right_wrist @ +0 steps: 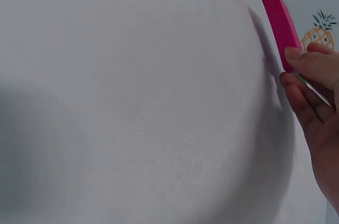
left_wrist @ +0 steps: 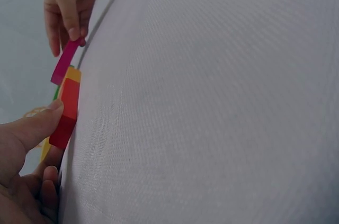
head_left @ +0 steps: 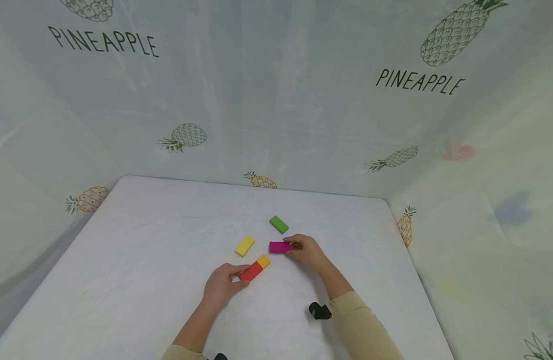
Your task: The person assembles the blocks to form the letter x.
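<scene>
My left hand (head_left: 220, 285) pinches a red block (head_left: 251, 272) between thumb and fingers. At the red block's far end sits an orange block (head_left: 263, 261), against it end to end. My right hand (head_left: 307, 251) pinches one end of a magenta block (head_left: 279, 247); in the right wrist view the block's other end points away from the fingertips. Beyond the left hand a yellow block (head_left: 245, 246) lies on the table. A green block (head_left: 279, 224) lies farther back, just behind the magenta one.
The white table (head_left: 177, 225) has its far edge against a hanging cloth (head_left: 267, 100) printed with pineapples. A black device (head_left: 320, 311) sits by the right wrist, and part of another (head_left: 220, 356) shows by the left sleeve.
</scene>
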Demonstrator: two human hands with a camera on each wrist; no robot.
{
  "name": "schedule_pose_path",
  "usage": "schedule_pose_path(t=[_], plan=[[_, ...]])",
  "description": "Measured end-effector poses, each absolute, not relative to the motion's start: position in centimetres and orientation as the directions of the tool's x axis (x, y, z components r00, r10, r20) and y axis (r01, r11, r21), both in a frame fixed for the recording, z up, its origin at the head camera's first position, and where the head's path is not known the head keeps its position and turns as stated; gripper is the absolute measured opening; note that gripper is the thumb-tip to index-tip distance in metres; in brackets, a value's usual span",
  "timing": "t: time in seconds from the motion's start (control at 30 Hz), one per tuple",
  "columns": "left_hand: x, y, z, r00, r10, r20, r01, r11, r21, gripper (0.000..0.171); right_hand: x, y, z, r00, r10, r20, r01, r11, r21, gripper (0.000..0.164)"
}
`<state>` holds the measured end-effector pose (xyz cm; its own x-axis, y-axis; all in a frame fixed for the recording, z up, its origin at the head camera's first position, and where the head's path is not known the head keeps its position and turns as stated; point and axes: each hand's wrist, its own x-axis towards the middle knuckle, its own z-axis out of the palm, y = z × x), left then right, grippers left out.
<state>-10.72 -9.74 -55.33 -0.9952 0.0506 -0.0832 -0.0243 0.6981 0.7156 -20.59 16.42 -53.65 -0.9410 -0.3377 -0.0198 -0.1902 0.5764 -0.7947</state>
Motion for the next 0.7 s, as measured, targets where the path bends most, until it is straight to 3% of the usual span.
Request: schedule_pose_path(t=[0.7], plan=[[-11.0,-9.9,-55.0,-0.993,0.052,-0.110,-0.045,0.682,0.730,0.042,-22.8,15.3,-51.2,-0.834,-0.526,-0.167,-0.294,0.680,-0.672,0.031]])
